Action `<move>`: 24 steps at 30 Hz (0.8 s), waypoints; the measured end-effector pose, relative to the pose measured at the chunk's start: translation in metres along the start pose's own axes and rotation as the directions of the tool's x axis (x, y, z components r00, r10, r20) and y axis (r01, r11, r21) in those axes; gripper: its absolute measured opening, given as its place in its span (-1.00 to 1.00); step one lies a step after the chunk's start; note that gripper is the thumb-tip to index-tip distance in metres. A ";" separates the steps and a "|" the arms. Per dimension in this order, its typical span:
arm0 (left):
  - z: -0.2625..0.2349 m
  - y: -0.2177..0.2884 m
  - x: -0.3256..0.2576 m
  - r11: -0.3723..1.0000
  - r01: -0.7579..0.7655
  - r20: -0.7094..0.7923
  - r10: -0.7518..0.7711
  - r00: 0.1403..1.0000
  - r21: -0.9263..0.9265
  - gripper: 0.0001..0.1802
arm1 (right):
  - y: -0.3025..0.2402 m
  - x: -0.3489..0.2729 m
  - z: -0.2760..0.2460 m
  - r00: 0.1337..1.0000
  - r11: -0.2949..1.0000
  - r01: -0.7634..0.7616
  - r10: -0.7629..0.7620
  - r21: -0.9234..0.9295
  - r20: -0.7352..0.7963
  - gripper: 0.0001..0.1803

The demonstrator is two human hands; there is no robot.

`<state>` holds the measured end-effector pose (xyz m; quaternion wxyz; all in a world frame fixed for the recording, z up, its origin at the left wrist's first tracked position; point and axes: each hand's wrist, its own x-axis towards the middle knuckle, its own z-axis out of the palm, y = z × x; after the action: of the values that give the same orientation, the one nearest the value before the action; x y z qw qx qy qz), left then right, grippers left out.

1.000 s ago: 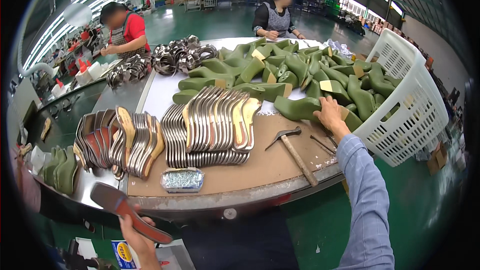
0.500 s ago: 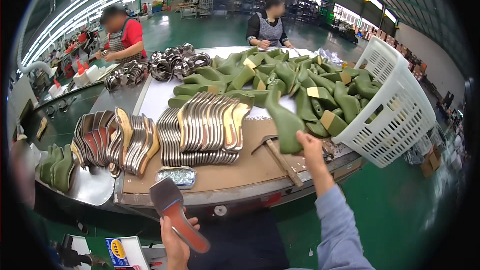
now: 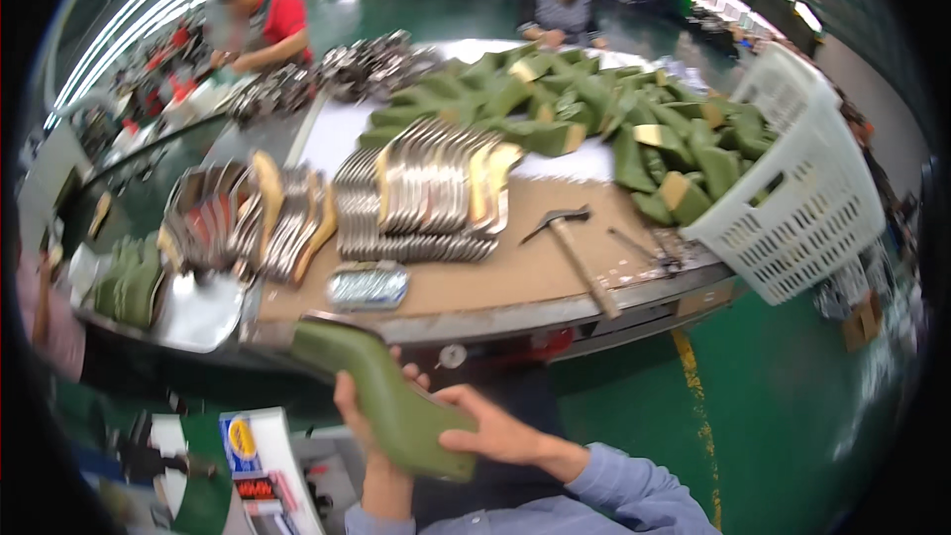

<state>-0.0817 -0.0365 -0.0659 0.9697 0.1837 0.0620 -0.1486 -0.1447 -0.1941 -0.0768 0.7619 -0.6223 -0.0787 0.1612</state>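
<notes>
Here, the left hand point(image 3: 369, 431) cradles 1 green shoe last point(image 3: 391, 401) by its middle while the right hand point(image 3: 495, 433) grips its near end, thumb on top, so both hands grasp it, tilted, just in front of the table's point(image 3: 475, 292) near edge. A thin dark edge shows along its far end, too blurred to name. Beyond, a hammer point(image 3: 581, 263) lies near a blurred, clear-wrapped pack point(image 3: 368, 285).

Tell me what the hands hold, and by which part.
A green shoe last: the left hand holds it around the middle, the right hand near its closer end.
</notes>
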 end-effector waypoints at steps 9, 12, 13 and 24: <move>0.036 0.045 0.044 0.792 -0.581 0.352 0.498 0.792 0.186 -0.36 | -0.036 0.040 -0.059 0.757 0.438 0.420 -0.652 -0.795 0.041 -0.22; 0.009 0.043 0.059 0.816 -0.546 0.157 0.523 0.837 0.192 -0.53 | -0.028 0.061 -0.072 0.805 0.443 0.403 -0.588 -0.801 0.080 -0.26; -0.008 0.042 0.062 0.819 -0.538 0.089 0.531 0.842 0.198 -0.55 | -0.022 0.067 -0.072 0.820 0.424 0.394 -0.563 -0.816 0.103 -0.27; -0.020 0.094 0.112 -0.157 -0.375 0.406 0.303 0.862 0.914 -0.65 | -0.001 0.070 -0.069 0.881 0.376 0.258 -0.470 -0.890 0.057 -0.32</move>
<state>0.0520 0.0245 -0.0721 0.5383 0.8243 -0.1385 0.1078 -0.0569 -0.2344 -0.0961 0.3514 -0.9023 -0.2065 -0.1405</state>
